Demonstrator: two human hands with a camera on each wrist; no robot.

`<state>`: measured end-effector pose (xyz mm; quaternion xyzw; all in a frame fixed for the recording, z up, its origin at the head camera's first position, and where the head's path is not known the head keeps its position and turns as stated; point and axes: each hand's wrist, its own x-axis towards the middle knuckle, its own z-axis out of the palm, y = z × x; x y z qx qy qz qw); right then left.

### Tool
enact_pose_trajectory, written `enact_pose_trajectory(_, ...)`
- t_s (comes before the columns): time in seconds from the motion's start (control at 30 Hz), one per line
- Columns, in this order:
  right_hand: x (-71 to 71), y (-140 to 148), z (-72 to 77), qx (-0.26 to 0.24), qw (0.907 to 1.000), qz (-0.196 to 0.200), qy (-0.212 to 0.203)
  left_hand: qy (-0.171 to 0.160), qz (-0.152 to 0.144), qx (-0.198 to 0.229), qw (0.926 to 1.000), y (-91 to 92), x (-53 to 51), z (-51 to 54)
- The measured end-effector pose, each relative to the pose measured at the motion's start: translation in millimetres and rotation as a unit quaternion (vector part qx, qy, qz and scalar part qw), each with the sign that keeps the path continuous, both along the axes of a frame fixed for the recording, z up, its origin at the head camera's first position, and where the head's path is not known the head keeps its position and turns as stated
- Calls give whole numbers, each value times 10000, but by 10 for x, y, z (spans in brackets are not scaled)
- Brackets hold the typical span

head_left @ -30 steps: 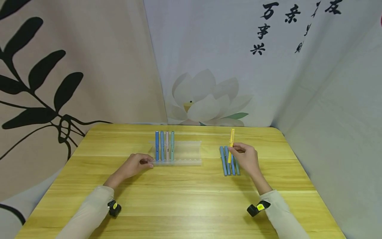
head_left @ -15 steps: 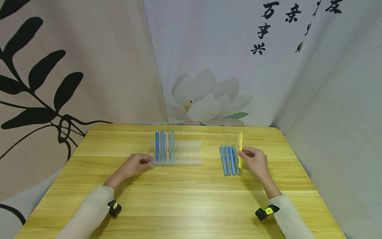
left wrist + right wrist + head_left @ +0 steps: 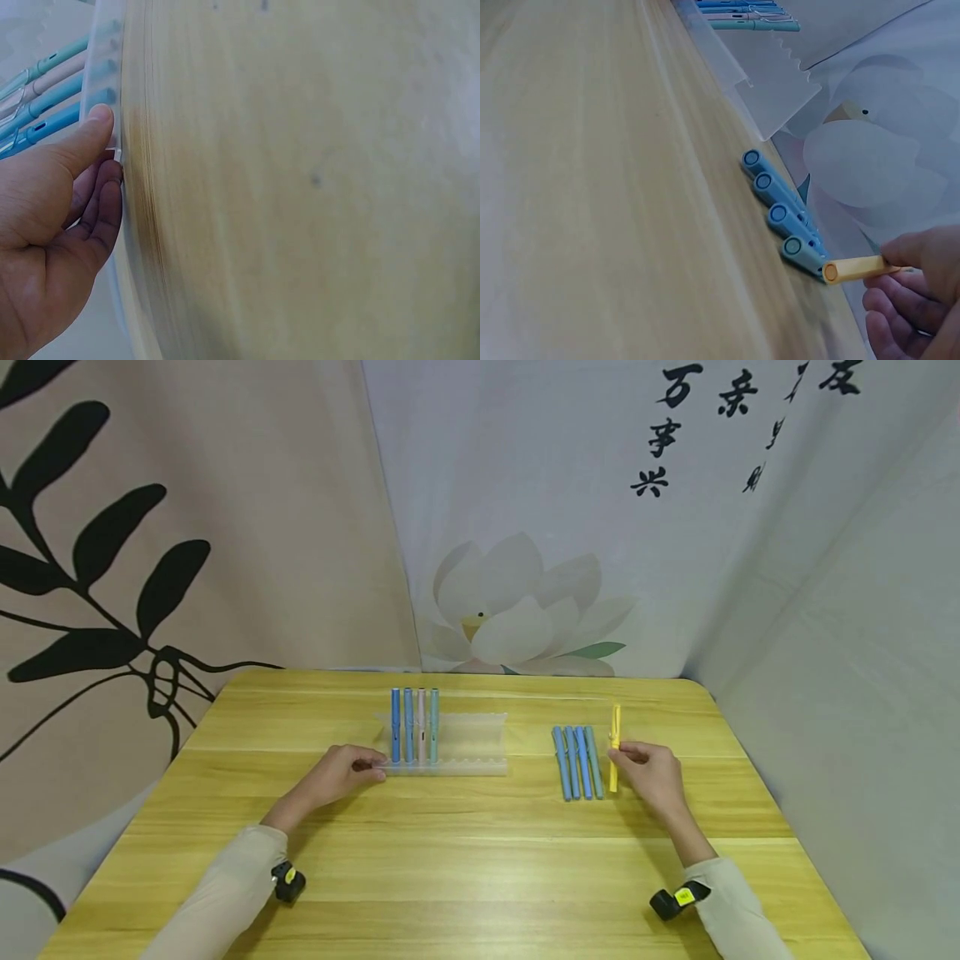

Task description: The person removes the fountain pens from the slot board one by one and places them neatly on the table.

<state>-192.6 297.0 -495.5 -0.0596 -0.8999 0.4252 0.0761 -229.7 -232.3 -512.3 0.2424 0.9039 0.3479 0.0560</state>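
Observation:
My left hand (image 3: 339, 778) pinches the left end of a clear pen rack (image 3: 474, 767), the thumb (image 3: 96, 129) on its front edge in the left wrist view. Several pens stand side by side in the rack's left part: blue ones, a pale pink pen (image 3: 422, 727) and a mint green pen (image 3: 434, 727). My right hand (image 3: 654, 778) holds a yellow pen (image 3: 616, 727) between thumb and fingers, just right of a row of blue pens (image 3: 573, 764) and a grey-green pen (image 3: 594, 763). In the right wrist view the yellow pen's end (image 3: 847, 269) appears close to the green one.
A wooden table (image 3: 480, 868) carries everything. Rack slots to the right of the mint green pen hold no pens. A printed curtain (image 3: 525, 510) hangs behind the table's back edge.
My right hand has carried the yellow pen from above the row of pens to its right side and lower, toward the table. The left hand and rack have stayed put.

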Motion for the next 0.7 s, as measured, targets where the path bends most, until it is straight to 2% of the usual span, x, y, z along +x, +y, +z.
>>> enact_pose_trajectory(0.23, 7, 39, -49, 218, 9994, -15, -263, -12, -12, -76, 10000, -4, -5, 14)
enact_pose_trajectory(0.5, -25, 41, -77, 30, 9981, -67, -617, 31, -1, -88, 10000, 0, -5, 8)
enact_pose_trajectory(0.7, -59, 28, -79, 149, 9976, -79, -666, 74, -47, -19, 10000, 3, 4, 9)
